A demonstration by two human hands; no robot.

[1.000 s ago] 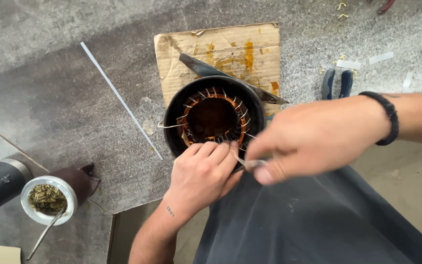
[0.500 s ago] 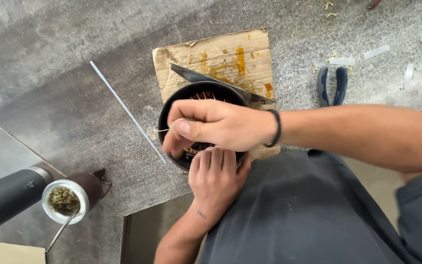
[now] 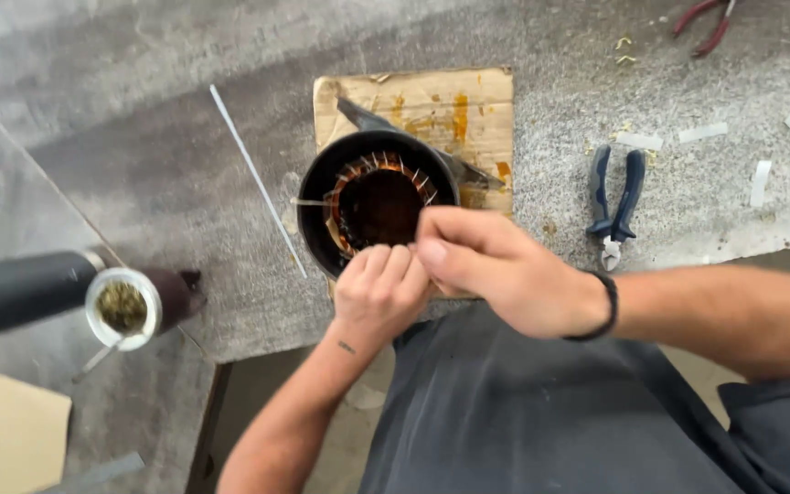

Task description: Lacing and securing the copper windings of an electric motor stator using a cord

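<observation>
Your left hand (image 3: 381, 291) and right hand (image 3: 496, 270), fingers curled, pinch at the motor stator's (image 3: 377, 203) near rim; what they grip is hidden.

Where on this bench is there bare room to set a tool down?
Bare patches: left of the white rod, and between cardboard and blue pliers. Crowded: both hands, left hand and right hand, at the motor stator.

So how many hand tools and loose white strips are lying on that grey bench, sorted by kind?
Blue-handled pliers: 1
Red-handled pliers: 1
Long thin white rod: 1
Short white strips: 3, beside the blue pliers
Total: 6
</observation>
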